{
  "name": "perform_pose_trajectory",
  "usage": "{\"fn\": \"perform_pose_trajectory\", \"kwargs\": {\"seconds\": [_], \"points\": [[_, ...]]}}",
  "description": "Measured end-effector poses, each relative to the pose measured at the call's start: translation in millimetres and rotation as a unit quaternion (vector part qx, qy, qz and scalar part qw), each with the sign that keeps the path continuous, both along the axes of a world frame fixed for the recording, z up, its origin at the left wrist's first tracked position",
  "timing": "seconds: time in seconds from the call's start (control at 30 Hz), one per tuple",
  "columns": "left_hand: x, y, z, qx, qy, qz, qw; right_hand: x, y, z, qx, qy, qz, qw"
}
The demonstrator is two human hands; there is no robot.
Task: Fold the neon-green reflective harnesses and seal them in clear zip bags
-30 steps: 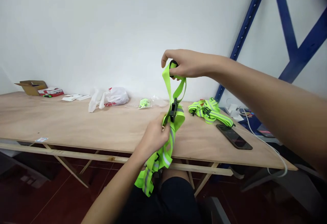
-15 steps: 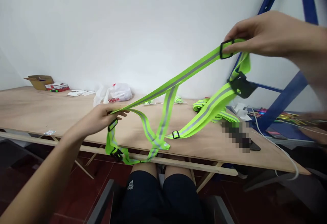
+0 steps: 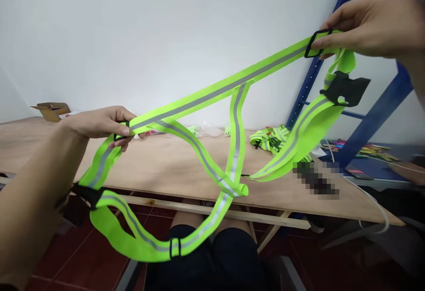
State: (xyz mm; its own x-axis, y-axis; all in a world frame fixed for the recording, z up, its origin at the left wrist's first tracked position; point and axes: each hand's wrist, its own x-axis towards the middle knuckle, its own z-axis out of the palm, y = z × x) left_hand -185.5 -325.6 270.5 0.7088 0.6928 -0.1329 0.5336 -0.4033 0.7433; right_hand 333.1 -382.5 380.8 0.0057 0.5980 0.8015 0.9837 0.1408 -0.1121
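Observation:
A neon-green reflective harness with grey stripes hangs stretched between my two hands. My left hand pinches it at a black slider on the left end of the top strap. At the upper right, my right hand grips the other end by a second black slider. Below my left hand dangles a loop with a black buckle and a further slider. A larger black buckle piece hangs under my right hand. Two straps cross at a stitched joint above the table edge.
Behind the harness is a wooden table, with a bundle of green straps on its right. A cardboard box stands far left. Blue metal framing and a white cable are on the right. Another person's hand shows at the right edge.
Both hands have risen, my right one also moving right and my left one moving left. The top strap is pulled wider, and the lower loop hangs larger and nearer to me.

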Motion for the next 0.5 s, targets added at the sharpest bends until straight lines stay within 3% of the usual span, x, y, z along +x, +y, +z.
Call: {"fn": "perform_pose_trajectory", "kwargs": {"seconds": [0.1,0.23,0.33,0.43,0.5], "points": [[4.3,19.7,8.5,0.059,0.021,0.024,0.998,0.2,11.6,-7.2,-0.103,-0.023,-0.064,0.992],[26.0,60.5,23.7,0.196,0.162,0.085,0.964,12.8,48.6,-24.9,-0.140,-0.002,-0.069,0.988],[39.7,95.1,36.2,0.359,0.189,0.182,0.896,25.1,81.8,-40.0,-0.108,0.021,-0.090,0.990],[48.3,114.6,48.1,0.509,0.114,0.295,0.801,38.3,106.6,-50.4,-0.029,0.068,-0.076,0.994],[52.3,117.6,49.5,0.571,0.066,0.309,0.758,47.1,114.2,-57.8,0.021,0.073,-0.062,0.995]]}}
